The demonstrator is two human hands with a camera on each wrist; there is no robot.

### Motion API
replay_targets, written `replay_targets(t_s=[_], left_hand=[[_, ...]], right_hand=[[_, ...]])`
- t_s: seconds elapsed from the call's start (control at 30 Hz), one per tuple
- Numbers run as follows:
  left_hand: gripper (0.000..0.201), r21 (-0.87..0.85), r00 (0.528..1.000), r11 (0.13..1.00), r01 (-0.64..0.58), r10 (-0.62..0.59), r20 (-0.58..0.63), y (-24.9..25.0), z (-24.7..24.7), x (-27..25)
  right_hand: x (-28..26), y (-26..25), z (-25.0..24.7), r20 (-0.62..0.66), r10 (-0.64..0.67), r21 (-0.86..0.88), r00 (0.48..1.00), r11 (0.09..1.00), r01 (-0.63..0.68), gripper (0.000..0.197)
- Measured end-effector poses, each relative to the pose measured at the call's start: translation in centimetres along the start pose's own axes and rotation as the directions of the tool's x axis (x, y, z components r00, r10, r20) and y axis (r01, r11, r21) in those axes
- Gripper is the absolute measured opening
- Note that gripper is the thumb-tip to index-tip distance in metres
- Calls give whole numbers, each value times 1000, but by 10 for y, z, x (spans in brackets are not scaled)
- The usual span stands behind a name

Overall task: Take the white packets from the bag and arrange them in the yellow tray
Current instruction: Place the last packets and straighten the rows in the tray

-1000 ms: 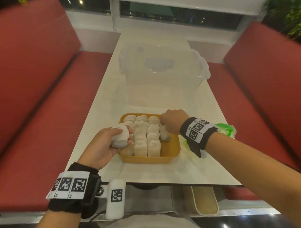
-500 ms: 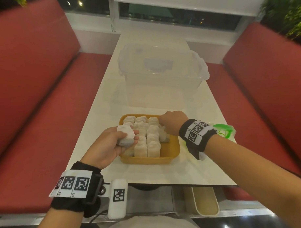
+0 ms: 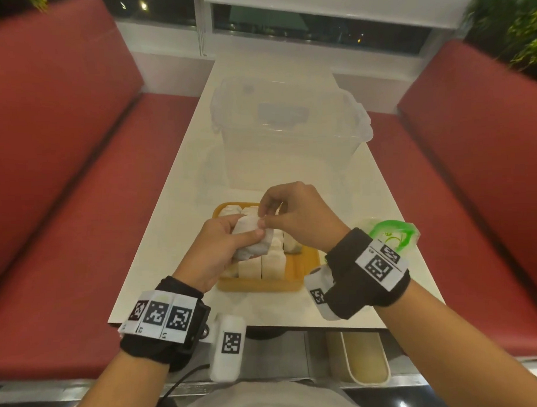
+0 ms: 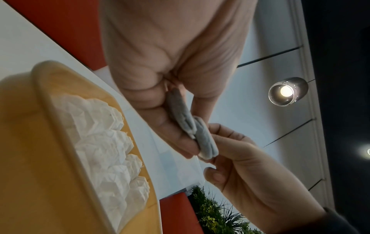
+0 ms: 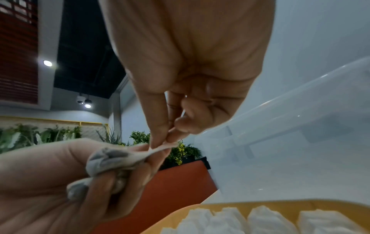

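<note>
My left hand (image 3: 215,246) grips a bunch of white packets (image 3: 251,240) above the yellow tray (image 3: 306,264) while my right hand (image 3: 295,214) pinches one corner; they look light, soft, crushable, so I'd pinch edges gently.

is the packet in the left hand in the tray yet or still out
Out: the left hand grips the packet above the yellow tray, the right hand pinching its corner.

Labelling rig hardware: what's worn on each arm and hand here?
Both hands bare, no sleeves. Left wrist: black strap with a white band of square black-and-white markers, plus a white capsule-shaped unit bearing one marker and a dark cable. Right wrist: same black strap, marker band, white unit.
</note>
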State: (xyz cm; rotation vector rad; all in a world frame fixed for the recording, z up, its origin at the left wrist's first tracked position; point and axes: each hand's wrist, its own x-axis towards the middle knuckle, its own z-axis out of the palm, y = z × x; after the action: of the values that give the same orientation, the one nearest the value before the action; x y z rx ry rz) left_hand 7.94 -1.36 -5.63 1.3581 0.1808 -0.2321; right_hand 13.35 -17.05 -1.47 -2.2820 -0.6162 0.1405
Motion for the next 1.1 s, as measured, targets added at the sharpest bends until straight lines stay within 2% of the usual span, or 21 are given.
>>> replay_targets(t_s=[0.1, 0.2, 0.27, 0.33, 0.43, 0.5, 0.57, 0.63, 0.7, 0.77, 0.87, 0.93, 1.1], left_hand=[[14, -14, 1000, 1000, 1, -1, 22, -1, -1, 0], [22, -43, 998, 999, 2, 0, 65, 0, 2, -1], [18, -52, 999, 999, -2, 4, 49, 0, 3, -1], [15, -93, 1000, 996, 10, -8, 20, -2, 2, 0], [24, -169, 998, 984, 57, -52, 36, -2, -3, 2], [26, -167, 997, 984, 63, -57, 42, -2, -6, 3], [24, -158, 998, 986, 59, -55, 31, -1, -7, 4], [20, -140, 999, 989, 54, -53, 12, -2, -5, 4], [16, -101, 999, 994, 45, -47, -17, -3, -1, 5], [14, -62, 999, 998, 23, -25, -45, -3, 2, 5], [16, -74, 998, 997, -6, 2, -59, -4, 7, 4], [16, -86, 998, 996, -12, 7, -56, -4, 9, 3], [19, -255, 996, 963, 85, -92, -16, -2, 13, 4]], right_hand=[[-1, 4, -3, -15, 24, 34, 1000, 999, -24, 9], [-1, 4, -6, 48, 26, 41, 998, 999, -28, 12], [-1, 3, -9, 55, 53, 37, 997, 998, -55, 8], [-1, 4, -15, -14, 75, 51, 997, 996, -74, 5], [-1, 10, -29, -147, 63, -14, 987, 998, -66, 4], [-2, 9, -37, -140, 50, -74, 989, 995, -60, 1], [-6, 4, -42, -29, 48, -19, 998, 999, -49, 3], [-10, -5, -42, 97, 44, 128, 994, 990, -56, 4], [-11, -11, -37, 153, 32, 249, 988, 966, -70, 6], [-9, -11, -27, 132, 35, 282, 991, 957, -71, 5], [-5, -3, -14, 42, 79, 220, 996, 972, -87, 6], [-4, 3, -9, 15, 119, 245, 993, 962, -119, 7], [-1, 10, -8, 17, 177, 345, 984, 923, -171, 10]])
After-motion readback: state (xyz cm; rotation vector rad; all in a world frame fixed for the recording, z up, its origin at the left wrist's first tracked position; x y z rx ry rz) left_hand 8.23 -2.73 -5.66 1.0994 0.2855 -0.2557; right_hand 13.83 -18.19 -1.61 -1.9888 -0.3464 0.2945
